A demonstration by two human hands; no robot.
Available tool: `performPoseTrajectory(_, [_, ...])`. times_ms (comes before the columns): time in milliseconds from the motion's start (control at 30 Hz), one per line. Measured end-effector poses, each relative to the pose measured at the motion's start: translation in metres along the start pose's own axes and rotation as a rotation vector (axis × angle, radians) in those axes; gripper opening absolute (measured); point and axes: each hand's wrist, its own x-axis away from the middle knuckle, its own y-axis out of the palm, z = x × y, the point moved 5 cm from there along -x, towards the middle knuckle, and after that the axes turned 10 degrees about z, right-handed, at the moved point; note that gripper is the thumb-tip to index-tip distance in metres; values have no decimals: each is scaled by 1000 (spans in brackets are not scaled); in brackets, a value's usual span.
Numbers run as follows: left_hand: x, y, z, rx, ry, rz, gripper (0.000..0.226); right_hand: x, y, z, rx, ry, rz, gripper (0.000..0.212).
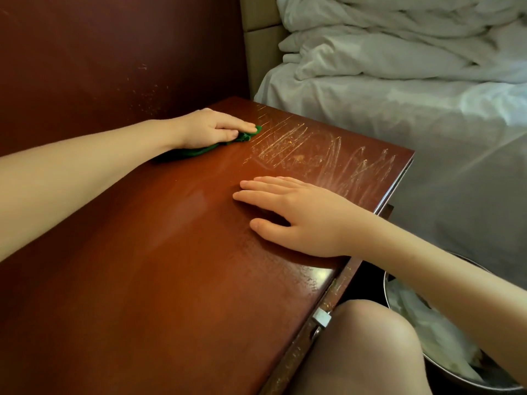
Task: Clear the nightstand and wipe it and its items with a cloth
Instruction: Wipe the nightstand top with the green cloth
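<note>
Nightstand (171, 280) wood lies under both our hands. Our left hand (211, 128) presses the green cloth (196, 151) down with fingers extended, near the back edge. Our right hand (299, 215) rests flat, fingers straight, mid-top. Pale scratches (328, 149) mark the far corner beside the white bed (399, 109).

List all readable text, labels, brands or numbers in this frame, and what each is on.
No readable text in the head view.
Nightstand: the pale marks on its top are scratches, not letters.
Green cloth: no tag or print visible.
Metal latch: no marking visible.
White bedding: plain.
</note>
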Motion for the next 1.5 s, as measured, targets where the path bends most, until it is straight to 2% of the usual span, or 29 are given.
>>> performPoseTrajectory(167, [31,0,20,-22,99,-21,40,2,-1,-2,23,2,-17,52])
performPoseTrajectory(367, [46,1,25,-24,133,-41,38,2,1,-2,75,-11,-67,52])
performPoseTrajectory(1267, [-66,2,-34,-146,-289,137,37,-1,1,3,-9,-15,-48,55])
performPoseTrajectory(1500, [-90,3,-34,-173,-343,158,38,-1,0,3,-10,-33,-48,55])
